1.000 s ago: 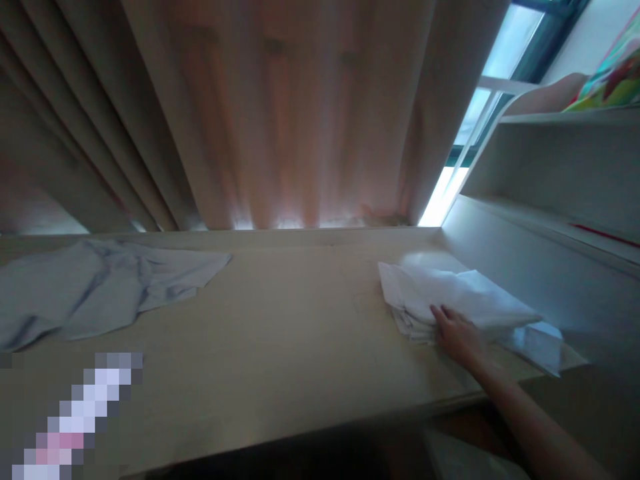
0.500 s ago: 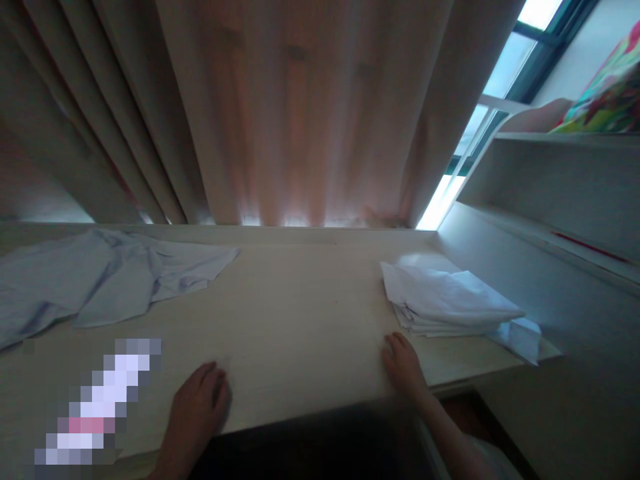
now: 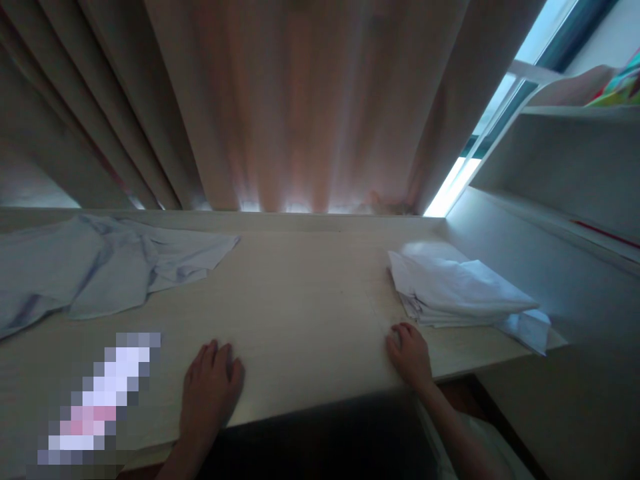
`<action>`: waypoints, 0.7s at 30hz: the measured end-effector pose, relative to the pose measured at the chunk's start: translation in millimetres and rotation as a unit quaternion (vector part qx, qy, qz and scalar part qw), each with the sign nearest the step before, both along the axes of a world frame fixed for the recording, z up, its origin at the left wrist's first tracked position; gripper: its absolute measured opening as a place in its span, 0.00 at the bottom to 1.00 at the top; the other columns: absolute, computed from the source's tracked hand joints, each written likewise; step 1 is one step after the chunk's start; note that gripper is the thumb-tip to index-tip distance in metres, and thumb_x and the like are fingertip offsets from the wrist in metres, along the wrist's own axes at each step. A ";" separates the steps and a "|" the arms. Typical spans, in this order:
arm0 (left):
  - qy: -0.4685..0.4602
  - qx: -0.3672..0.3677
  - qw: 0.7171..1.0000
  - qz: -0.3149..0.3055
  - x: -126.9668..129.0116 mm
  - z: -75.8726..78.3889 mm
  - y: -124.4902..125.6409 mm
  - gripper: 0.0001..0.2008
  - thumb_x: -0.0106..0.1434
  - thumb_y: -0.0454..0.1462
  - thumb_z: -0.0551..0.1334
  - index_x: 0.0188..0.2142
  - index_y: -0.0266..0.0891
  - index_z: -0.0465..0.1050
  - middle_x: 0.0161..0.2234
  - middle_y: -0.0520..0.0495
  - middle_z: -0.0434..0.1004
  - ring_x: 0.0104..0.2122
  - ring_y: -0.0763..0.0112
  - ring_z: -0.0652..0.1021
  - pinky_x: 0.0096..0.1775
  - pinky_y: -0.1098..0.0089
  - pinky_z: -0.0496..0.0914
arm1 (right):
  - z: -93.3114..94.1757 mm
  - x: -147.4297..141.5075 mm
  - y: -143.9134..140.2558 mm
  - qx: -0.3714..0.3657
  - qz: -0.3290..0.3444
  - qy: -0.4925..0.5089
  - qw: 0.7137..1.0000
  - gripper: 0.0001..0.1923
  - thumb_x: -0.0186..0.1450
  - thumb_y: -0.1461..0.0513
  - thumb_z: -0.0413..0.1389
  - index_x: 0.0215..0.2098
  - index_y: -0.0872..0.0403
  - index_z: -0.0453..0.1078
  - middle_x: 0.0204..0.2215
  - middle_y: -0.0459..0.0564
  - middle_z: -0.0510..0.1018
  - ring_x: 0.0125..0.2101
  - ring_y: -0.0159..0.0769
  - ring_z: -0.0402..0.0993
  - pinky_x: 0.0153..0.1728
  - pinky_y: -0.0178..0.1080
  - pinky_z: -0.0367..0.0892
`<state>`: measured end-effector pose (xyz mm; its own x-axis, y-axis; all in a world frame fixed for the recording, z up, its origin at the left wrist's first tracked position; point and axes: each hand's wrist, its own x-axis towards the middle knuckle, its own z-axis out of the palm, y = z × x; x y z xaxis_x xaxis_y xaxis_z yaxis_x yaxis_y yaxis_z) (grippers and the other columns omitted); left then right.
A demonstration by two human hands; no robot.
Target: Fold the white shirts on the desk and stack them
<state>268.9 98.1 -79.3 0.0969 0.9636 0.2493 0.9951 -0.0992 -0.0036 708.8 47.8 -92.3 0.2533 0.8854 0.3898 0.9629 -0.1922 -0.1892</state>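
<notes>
My left hand [image 3: 213, 380] rests palm down on the pale wooden desk [image 3: 310, 300] near its front edge, fingers a little apart and nothing in them. Beyond it, out of contact, a crumpled white garment [image 3: 115, 267] is spread over the left part of the desk. My right hand [image 3: 411, 353] lies at the front edge too, thumb apart from loosely bent fingers, and no object shows in it. Just past its fingertips sits a folded stack of white cloth [image 3: 455, 287], with a loose corner hanging out on the right.
A long pixelated object [image 3: 100, 400] lies left of my left hand. Brown curtains [image 3: 310, 120] hang behind the desk. At right stands a white shelf unit [image 3: 565, 160] with a colourful item [image 3: 623, 83] on top, beside a window [image 3: 500, 107].
My left hand has shifted right and slightly farther onto the desk, its fingers spreading more. My right hand has moved only slightly. The whole view has tilted a little downward.
</notes>
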 end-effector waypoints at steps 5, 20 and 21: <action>-0.005 -0.003 1.000 0.008 2.1 3.7 -0.2 0.22 0.64 0.42 0.45 0.50 0.32 0.66 0.54 0.33 0.64 0.56 0.53 0.65 0.55 0.55 0.61 | 0.6 0.0 -0.8 -0.008 -0.004 -0.008 1.000 0.14 0.62 0.57 0.51 0.41 0.57 0.68 0.42 0.58 0.71 0.44 0.43 0.67 0.47 0.44 0.62; -0.055 -0.006 0.998 0.022 2.0 0.2 1.0 0.18 0.63 0.40 0.49 0.48 0.37 0.68 0.52 0.37 0.69 0.55 0.56 0.66 0.55 0.52 0.59 | 3.8 -0.5 -0.3 -0.008 0.005 -0.043 0.999 0.15 0.62 0.56 0.49 0.41 0.58 0.69 0.41 0.57 0.72 0.41 0.43 0.69 0.45 0.43 0.63; -0.059 -0.005 0.998 0.022 1.3 -3.0 1.8 0.18 0.63 0.39 0.49 0.48 0.37 0.68 0.52 0.37 0.69 0.55 0.56 0.66 0.55 0.52 0.59 | 3.1 0.4 -0.1 -0.006 0.008 -0.047 0.999 0.16 0.62 0.56 0.48 0.41 0.58 0.69 0.40 0.57 0.72 0.41 0.44 0.69 0.45 0.43 0.63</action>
